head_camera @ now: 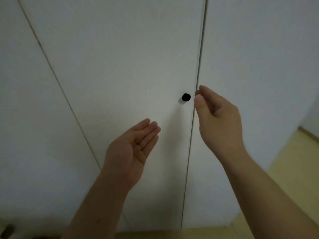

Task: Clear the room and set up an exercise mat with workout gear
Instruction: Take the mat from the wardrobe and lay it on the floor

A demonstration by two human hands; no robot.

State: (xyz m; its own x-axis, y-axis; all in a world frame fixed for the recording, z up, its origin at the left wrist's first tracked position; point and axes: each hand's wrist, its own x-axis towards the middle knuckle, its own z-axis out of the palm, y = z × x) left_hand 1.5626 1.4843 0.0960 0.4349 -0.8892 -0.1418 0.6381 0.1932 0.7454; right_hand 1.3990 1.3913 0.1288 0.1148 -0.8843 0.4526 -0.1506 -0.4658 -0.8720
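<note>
A white cabinet door (120, 66) fills the view, with a small round black knob (186, 97) near its right edge. My right hand (219, 118) is raised just right of the knob, fingers loosely curled, fingertips at the seam between the doors, holding nothing. My left hand (133, 145) is lower and left of the knob, palm turned up, fingers straight and together, empty. No mat or workout gear is in view.
A second white door panel (259, 66) stands to the right of the seam, another panel (25, 118) to the left. Yellowish wooden floor (293, 161) shows at the lower right and along the bottom edge.
</note>
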